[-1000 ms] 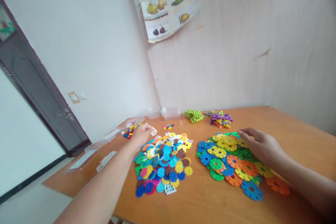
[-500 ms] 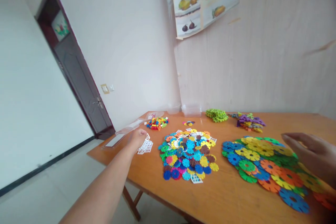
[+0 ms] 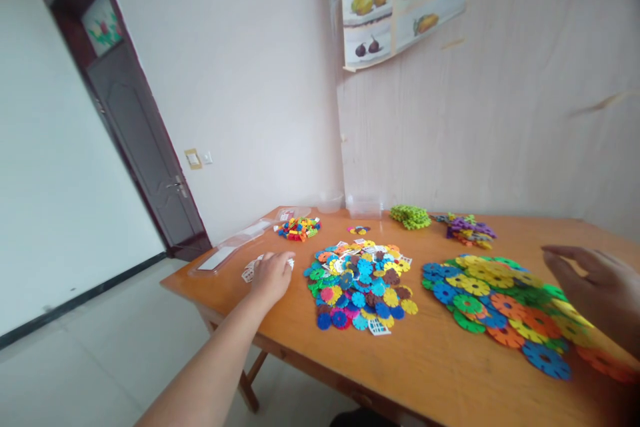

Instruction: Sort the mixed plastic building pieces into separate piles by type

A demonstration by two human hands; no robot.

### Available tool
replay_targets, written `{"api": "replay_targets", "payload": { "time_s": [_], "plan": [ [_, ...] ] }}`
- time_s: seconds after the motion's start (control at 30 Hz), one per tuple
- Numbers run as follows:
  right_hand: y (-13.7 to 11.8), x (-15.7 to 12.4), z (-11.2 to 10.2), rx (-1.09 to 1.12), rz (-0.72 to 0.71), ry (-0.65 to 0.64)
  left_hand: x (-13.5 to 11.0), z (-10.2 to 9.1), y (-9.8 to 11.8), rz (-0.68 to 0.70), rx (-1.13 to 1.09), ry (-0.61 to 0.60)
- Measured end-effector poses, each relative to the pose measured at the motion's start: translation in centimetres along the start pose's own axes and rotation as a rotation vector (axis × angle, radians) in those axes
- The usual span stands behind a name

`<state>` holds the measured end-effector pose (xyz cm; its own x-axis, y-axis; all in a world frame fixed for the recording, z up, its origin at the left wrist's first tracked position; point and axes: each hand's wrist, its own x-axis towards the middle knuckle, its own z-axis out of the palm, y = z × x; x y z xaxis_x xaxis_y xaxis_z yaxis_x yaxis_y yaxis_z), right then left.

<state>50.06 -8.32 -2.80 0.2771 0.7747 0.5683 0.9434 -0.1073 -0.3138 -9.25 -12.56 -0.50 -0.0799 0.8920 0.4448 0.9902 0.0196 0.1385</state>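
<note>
My left hand is palm down over the small pile of white lattice pieces, with its fingers curled closed. A white edge shows at its fingertips, and part of the pile is covered by the hand. To its right lies a heap of small notched plastic discs in many colours, with some white lattice pieces mixed in. My right hand hovers over the right side of a spread of larger notched discs. Its thumb and fingers are apart, and nothing shows between them.
Small building blocks lie behind my left hand, near clear plastic packaging at the table's left edge. Clear tubs stand by the wall. Green pieces and purple pieces are piled at the back of the wooden table.
My left hand has moved right and turned palm down over the white lattice pieces, one of which it pinched earlier. My right hand has hardly moved. The view has shifted slightly.
</note>
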Motion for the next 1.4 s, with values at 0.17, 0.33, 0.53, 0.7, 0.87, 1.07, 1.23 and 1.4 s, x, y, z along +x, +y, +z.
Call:
{"api": "replay_targets", "payload": {
  "time_s": [0.17,0.33,0.53,0.7,0.87,1.07,1.23,1.4],
  "plan": [
    [-2.0,-1.0,-1.8,0.006,-0.113,-0.046,-0.6,0.7,0.5,0.069,0.033,-0.055],
    [-3.1,-1.0,-2.4,-0.005,-0.172,-0.024,0.0,1.2,-0.6,0.058,0.020,-0.072],
    [-4.3,-0.2,-3.7,0.021,-0.247,0.034,0.6,1.1,-1.5,0.047,0.025,-0.033],
    [-7.3,-1.2,-5.3,0.132,-0.237,0.018,0.3,0.7,-1.3,-0.008,0.013,0.061],
    [-12.1,-2.8,-5.4,0.302,-0.234,-0.170,0.7,1.6,0.4,-0.058,-0.148,0.107],
    [-18.6,-4.8,-4.0,0.338,-0.457,-0.334,1.1,3.6,2.7,-0.054,-0.463,0.050],
    [-23.7,-6.9,-2.7,0.345,-0.543,-0.496,0.9,4.0,2.6,-0.027,-0.446,0.003],
    [-27.9,-8.3,-2.0,0.279,-0.681,-0.504,0.7,3.8,2.8,0.015,-0.374,-0.023]
  ]
}}
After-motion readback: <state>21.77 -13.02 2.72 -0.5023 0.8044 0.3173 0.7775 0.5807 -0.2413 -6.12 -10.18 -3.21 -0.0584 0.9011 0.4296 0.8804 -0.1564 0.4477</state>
